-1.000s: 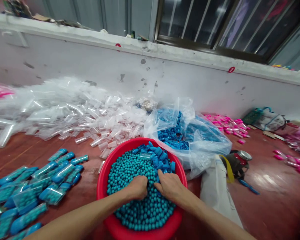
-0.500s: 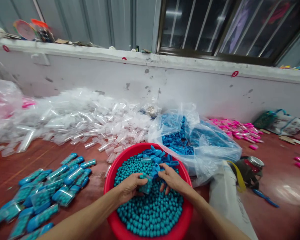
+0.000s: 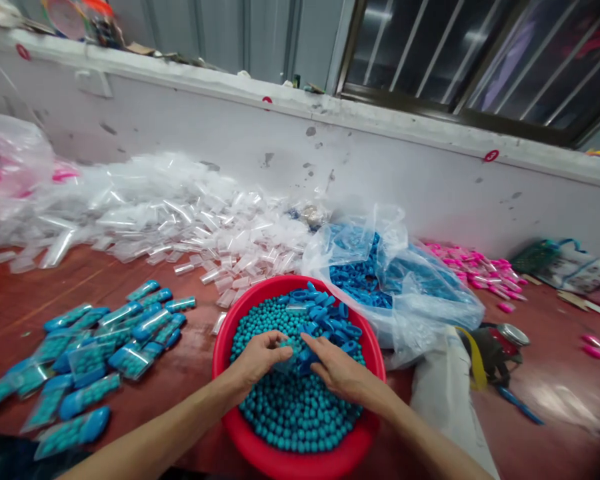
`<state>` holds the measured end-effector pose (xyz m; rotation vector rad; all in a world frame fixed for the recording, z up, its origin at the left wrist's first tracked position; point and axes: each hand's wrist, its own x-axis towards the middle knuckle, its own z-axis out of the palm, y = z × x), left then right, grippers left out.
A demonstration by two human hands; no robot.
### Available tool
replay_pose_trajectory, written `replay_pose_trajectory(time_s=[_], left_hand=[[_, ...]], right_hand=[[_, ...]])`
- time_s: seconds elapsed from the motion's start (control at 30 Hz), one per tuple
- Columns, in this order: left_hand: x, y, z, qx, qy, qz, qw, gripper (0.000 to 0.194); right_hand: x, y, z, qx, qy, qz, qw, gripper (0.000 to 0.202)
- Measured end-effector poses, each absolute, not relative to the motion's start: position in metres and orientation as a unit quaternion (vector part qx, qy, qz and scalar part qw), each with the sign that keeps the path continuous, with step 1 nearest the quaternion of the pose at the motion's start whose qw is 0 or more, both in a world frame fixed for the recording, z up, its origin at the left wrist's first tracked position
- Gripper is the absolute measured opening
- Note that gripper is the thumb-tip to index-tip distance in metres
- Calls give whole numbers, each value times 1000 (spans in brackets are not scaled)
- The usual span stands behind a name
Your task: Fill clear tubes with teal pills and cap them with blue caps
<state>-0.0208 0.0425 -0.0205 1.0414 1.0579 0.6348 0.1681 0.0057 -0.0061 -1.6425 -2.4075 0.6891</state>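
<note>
A red basin point(image 3: 300, 463) holds many teal beads point(image 3: 305, 420), with blue caps point(image 3: 330, 320) piled at its back right. Over the beads, my left hand point(image 3: 263, 360) grips a clear case point(image 3: 284, 357) with teal beads inside, thumb and fingers around it. My right hand point(image 3: 337, 367) is closed on a blue cap point(image 3: 306, 360) at the right end of that case. Fingers partly hide both the case and the cap, so how far they are joined is unclear.
Filled cases with blue caps point(image 3: 150, 323) lie to the left. Clear empty cases point(image 3: 180, 213) are heaped along the wall. Behind the basin stands a plastic bag of blue caps point(image 3: 360, 273). Pink pieces point(image 3: 480, 267), a white sack point(image 3: 445, 400) and a metal-lidded jar point(image 3: 513, 335) are at the right.
My right hand has turned flatter, and the blue cap is lower, against the case. The view has tilted and shifted slightly.
</note>
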Motion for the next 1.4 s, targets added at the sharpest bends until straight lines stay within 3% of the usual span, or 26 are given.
replay_pose_trajectory(time_s=[0.23,0.4,0.6,0.8,0.97,1.1,1.4], left_hand=[[-35,46,-27,442,454,282,721,42],[-35,47,-27,443,436,286,729,40],[-34,44,-27,480,456,281,695,39],[-34,43,-29,497,446,281,689,36],[-33,43,-30,502,450,277,684,36],[-31,43,-33,526,454,285,661,29],[-30,40,-33,512,422,308,682,35]], right_hand=[[174,0,12,-555,-828,70,27,38],[161,-7,17,-591,-802,52,71,30],[136,4,8,-645,-763,37,-29,24],[146,18,18,-643,-766,-11,10,28],[133,37,1,-690,-723,9,-24,24],[120,45,-10,-661,-750,23,4,14],[120,12,3,-494,-836,181,156,33]])
